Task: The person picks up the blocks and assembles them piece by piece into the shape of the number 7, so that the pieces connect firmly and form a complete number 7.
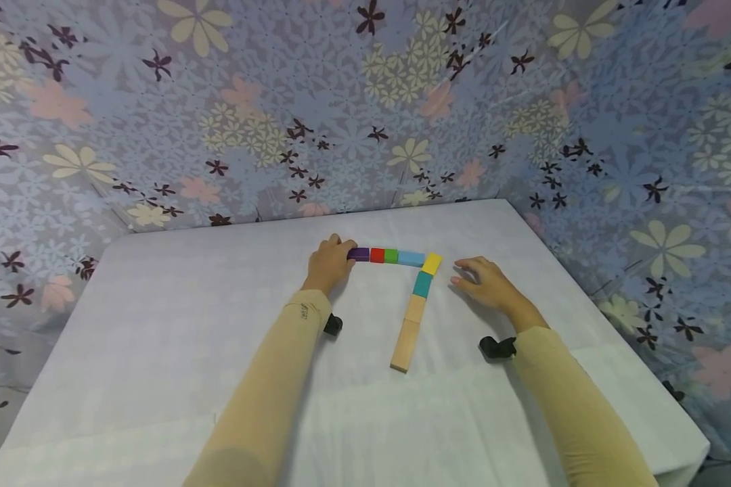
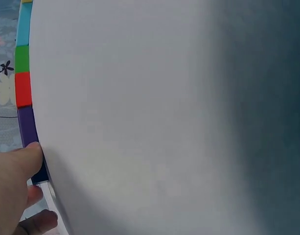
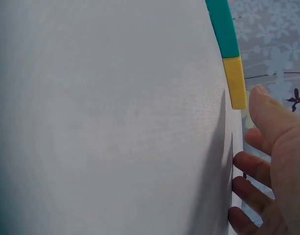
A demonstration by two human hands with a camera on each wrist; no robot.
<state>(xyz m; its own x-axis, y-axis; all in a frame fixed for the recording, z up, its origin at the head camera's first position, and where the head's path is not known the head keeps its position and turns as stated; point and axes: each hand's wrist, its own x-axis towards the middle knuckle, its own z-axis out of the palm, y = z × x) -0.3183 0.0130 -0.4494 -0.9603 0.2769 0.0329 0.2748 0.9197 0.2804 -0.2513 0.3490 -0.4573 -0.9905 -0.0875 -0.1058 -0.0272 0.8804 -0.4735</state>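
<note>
A row of coloured blocks lies on the white cloth, bending at a yellow block (image 1: 432, 264). My left hand (image 1: 330, 262) pinches the left end of a purple block (image 1: 359, 254), thumb on the near side. Below the thumb, the left wrist view shows a dark blue part (image 2: 40, 175); whether it is a separate block I cannot tell. Rightward follow a red block (image 1: 377, 255), a green block (image 1: 391, 256) and a light blue block (image 1: 411, 258). My right hand (image 1: 484, 283) hovers right of the yellow block, fingers apart and loosely bent, holding nothing.
From the yellow block a teal block (image 1: 422, 285) and plain wooden blocks (image 1: 406, 345) run toward me. The white-covered table (image 1: 158, 338) meets a flowered cloth (image 1: 317, 115) at the back and right. Black wrist cameras (image 1: 497, 348) sit at both sleeves.
</note>
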